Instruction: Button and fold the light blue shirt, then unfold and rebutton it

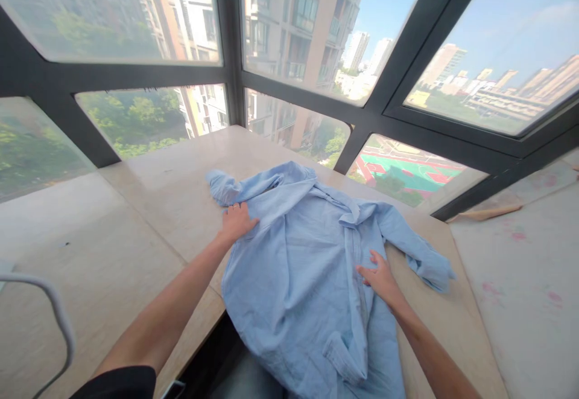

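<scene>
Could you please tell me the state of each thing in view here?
Blue shirt: spread out, wrinkled, sleeves bunched.
Left hand: palm down on the shirt.
Right hand: fingers apart, slightly bent, at the shirt; grip unclear.
White cable: bent in a curve.
Right-hand window: appears shut.

We see a light blue shirt (312,260), a cream ledge (149,200), dark grey window frames (232,43), a black sleeve (118,382), and a white wall (531,260) with pink flowery spots (518,236)
</scene>
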The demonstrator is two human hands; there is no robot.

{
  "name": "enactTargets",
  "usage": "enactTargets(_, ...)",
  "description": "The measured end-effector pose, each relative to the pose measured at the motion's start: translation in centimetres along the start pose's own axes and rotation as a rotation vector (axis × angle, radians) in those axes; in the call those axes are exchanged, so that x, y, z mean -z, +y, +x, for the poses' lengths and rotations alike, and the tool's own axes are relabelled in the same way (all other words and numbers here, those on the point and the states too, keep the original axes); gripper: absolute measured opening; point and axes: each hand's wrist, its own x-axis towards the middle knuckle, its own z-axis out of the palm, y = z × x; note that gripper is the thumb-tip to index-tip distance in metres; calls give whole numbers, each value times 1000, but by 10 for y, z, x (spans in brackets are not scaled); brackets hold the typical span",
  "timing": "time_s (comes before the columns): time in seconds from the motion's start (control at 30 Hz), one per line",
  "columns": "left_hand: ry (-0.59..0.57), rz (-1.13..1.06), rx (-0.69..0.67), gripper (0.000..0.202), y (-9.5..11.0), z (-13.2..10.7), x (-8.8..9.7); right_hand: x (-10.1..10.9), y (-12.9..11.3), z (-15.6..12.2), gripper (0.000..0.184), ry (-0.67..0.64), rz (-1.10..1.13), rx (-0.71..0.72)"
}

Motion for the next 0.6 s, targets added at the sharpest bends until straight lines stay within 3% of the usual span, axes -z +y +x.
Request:
enactTargets(0.13, 14, -37, 114, 68, -9, -6, 3, 7, -10, -39, 86, -175, 175, -190)
enactTargets(0.27, 0, -98, 146, 45, -20, -10, 8, -1, -15, -71, 81, -271, 148, -160)
enactTargets(0.33, 16, -164, 156, 46, -27, -13, 10, -4, -15, -82, 78, -271, 76, -105)
enactTargets(0.47, 156, -362, 166, 49, -31, -30, 19, -1, -16, -99, 79, -171, -128, -57)
enactTargets(0.6, 408, -536, 134, 37, -11, -70, 35, 2, -19, -112, 91, -137, -109, -171)
